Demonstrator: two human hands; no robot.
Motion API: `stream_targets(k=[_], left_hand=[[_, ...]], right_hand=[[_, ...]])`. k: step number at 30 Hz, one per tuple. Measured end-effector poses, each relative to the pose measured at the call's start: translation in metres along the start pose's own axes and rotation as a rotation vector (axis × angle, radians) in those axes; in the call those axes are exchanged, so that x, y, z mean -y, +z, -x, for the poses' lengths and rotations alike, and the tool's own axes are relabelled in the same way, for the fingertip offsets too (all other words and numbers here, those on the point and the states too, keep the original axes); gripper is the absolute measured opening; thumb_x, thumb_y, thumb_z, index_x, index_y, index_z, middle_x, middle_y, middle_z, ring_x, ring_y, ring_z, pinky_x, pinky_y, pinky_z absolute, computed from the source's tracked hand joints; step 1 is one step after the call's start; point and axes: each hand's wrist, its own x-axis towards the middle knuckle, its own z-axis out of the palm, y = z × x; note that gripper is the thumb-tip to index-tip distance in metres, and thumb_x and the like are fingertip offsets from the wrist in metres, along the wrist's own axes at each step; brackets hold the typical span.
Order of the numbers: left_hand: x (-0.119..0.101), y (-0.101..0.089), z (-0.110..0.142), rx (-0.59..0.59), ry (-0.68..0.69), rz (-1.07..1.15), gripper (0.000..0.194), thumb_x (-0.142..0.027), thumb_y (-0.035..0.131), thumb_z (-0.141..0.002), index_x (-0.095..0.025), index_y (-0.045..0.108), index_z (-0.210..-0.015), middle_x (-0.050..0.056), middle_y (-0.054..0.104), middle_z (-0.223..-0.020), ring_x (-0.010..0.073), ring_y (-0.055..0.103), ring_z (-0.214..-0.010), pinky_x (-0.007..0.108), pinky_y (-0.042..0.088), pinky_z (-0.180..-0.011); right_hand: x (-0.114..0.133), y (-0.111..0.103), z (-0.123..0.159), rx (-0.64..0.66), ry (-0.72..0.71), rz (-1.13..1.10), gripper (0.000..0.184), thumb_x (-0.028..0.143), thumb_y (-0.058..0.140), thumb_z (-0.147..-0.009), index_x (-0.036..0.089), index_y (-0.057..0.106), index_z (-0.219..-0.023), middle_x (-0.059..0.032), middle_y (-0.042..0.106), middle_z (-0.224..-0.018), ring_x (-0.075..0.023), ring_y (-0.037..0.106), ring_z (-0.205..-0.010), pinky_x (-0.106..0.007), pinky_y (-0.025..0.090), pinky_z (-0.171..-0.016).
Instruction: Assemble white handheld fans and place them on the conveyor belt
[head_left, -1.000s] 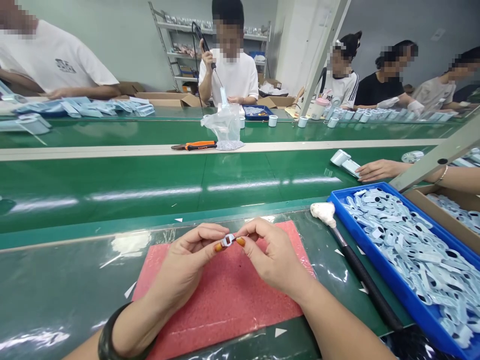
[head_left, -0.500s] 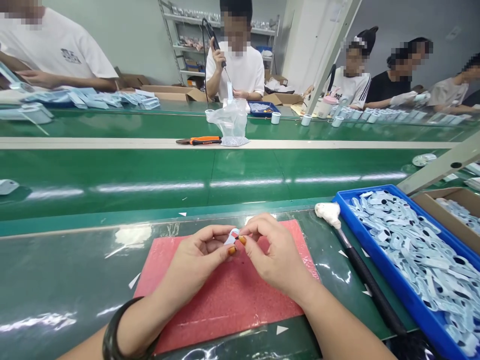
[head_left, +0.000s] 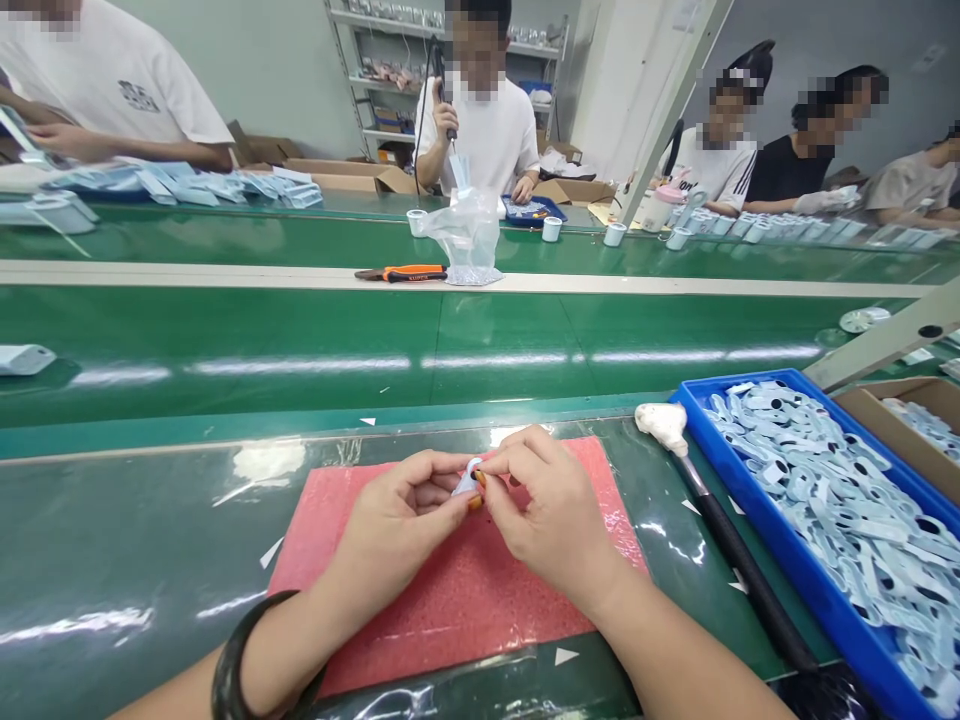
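Observation:
Both of my hands meet above a pink foam mat (head_left: 450, 590) on the near bench. My left hand (head_left: 394, 525) and my right hand (head_left: 551, 510) pinch one small pale blue-white plastic part (head_left: 469, 481) between thumbs and fingertips. The part is largely hidden by my fingers. A dark bangle sits on my left wrist. To the right, a blue tray (head_left: 757, 545) holds several similar pale blue parts (head_left: 840, 490).
A black-handled tool with a white wrapped end (head_left: 660, 422) lies between mat and tray. A cardboard box (head_left: 900, 415) stands at far right. The green conveyor belt (head_left: 375, 350) runs across, carrying a white piece (head_left: 22, 358) at left. Orange pliers (head_left: 401, 273) and a plastic bag (head_left: 465, 235) lie beyond; several people work opposite.
My fingers have closed tighter around the small part and turned it, hiding more of it. A white piece has come into view on the belt at left. The neighbour's hand at right is gone.

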Motion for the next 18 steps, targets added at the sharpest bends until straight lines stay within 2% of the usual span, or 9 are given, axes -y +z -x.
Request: stream_targets(k=[4, 12, 18], left_hand=[[-0.0009, -0.0003, 0.0006, -0.019, 0.013, -0.046, 0.045, -0.054, 0.078, -0.076, -0.018, 0.073, -0.104, 0.008, 0.075, -0.09, 0.0195, 0.07, -0.079, 0.03, 0.063, -0.077], [-0.0067, 0.0007, 0.0005, -0.041, 0.035, -0.034, 0.048, -0.057, 0.081, -0.074, -0.018, 0.073, -0.1, 0.008, 0.075, -0.088, 0.02, 0.07, -0.076, 0.032, 0.064, -0.075], [-0.0082, 0.0017, 0.0019, -0.09, 0.016, 0.072, 0.052, -0.055, 0.086, -0.07, -0.017, 0.073, -0.102, 0.008, 0.075, -0.085, 0.0197, 0.071, -0.075, 0.032, 0.065, -0.077]], right_hand=[[-0.0017, 0.0025, 0.0001, -0.053, -0.079, 0.123, 0.015, 0.014, 0.057, -0.096, 0.019, 0.069, -0.09, -0.0023, 0.065, -0.089, -0.0167, 0.061, -0.084, -0.032, 0.041, -0.076], [0.0003, 0.005, 0.0011, -0.107, -0.115, 0.251, 0.019, 0.021, 0.055, -0.104, 0.021, 0.07, -0.093, 0.0, 0.069, -0.088, -0.0156, 0.061, -0.082, -0.031, 0.036, -0.074], [0.0042, 0.0033, 0.0018, -0.174, -0.276, 0.47, 0.021, 0.017, 0.052, -0.104, 0.02, 0.072, -0.109, -0.0014, 0.072, -0.092, -0.016, 0.057, -0.078, -0.033, 0.032, -0.07]])
